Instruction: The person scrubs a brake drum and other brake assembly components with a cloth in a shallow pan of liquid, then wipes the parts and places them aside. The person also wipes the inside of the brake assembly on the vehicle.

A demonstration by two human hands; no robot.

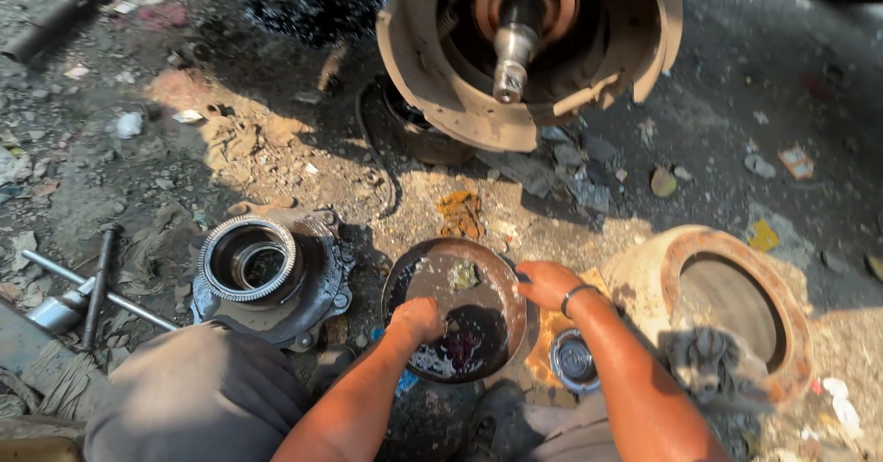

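A round dark metal pan [432, 278] with oily liquid sits on the dirt between my knees. My left hand [418, 319] is closed and dipped into the pan, over something dark in the liquid. The pan's right rim is gripped by my right hand [547, 283], which wears a bracelet at the wrist. A small round bearing part [572, 359] lies on the ground just under my right forearm.
A wheel hub with a toothed ring [262, 264] lies to the left. A rusty brake drum [727, 306] with a rag stands at the right. The bare axle spindle and brake shoes [515, 48] hang above. A wrench bar [97, 287] lies far left.
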